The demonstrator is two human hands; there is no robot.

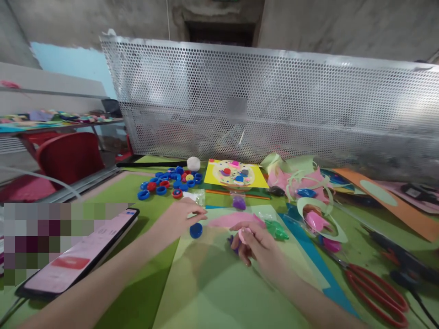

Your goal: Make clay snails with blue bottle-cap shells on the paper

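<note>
My left hand (pixel 187 212) hovers over the left side of the pale green paper (pixel 219 278), its fingers apart and nothing seen in them. Just below its fingertips lies a blue bottle cap (pixel 195 230). A small clear packet (pixel 199 196) sits behind that hand. My right hand (pixel 259 244) is closed on a small pale pink lump (pixel 244 236); whether it is clay cannot be told. Something purple (pixel 234 244) shows at its fingers, partly hidden. Behind it lies a pink paper piece (pixel 233 220), with a green plastic packet (pixel 277 230) to the right.
Several blue and red bottle caps (pixel 161 189) lie at the back left. A yellow card with caps (pixel 237 176) stands behind. Red-handled scissors (pixel 375 292) and a glue gun (pixel 401 256) lie right, a phone (pixel 82 256) left. A perforated metal panel (pixel 274 105) closes the back.
</note>
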